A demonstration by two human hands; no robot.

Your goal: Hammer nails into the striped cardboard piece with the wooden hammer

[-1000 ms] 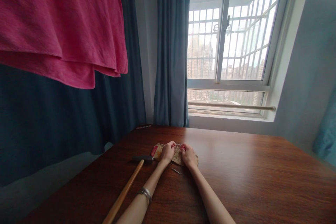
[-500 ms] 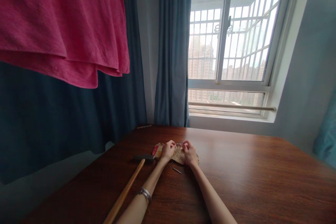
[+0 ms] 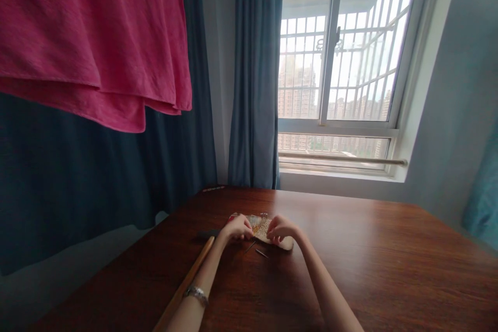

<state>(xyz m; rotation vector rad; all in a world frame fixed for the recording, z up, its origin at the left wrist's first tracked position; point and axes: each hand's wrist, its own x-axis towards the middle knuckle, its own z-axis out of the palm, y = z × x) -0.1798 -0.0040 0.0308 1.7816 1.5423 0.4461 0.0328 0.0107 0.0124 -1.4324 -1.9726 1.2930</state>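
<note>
The fingers of the left hand (image 3: 238,227) are curled loosely at the left part of the dotted beige piece (image 3: 263,228), close to its near edge; those of the right hand (image 3: 281,227) bend down over its right side, the palm arched. Whether either set pinches anything is too small to tell — the tips are partly hidden.

The piece lies flat on the brown wooden counter (image 3: 373,264), between and partly beneath the fingers, its rounded right end showing below the right hand. A small cluster of upright pins (image 3: 263,216) stands at its far edge, apart from both hands.

The step in hand looks like two-handed fingering of the piece's near part; a next move there would call for light, precise fingertips and care not to knock the pins.

Just nearer the wearer lie two slim rods, a dark one (image 3: 250,246) and a metallic one (image 3: 262,253). Beyond the left hand is a hammer (image 3: 193,271) — its wooden handle runs beside the forearm, which wears a silvery bracelet (image 3: 196,294).
</note>
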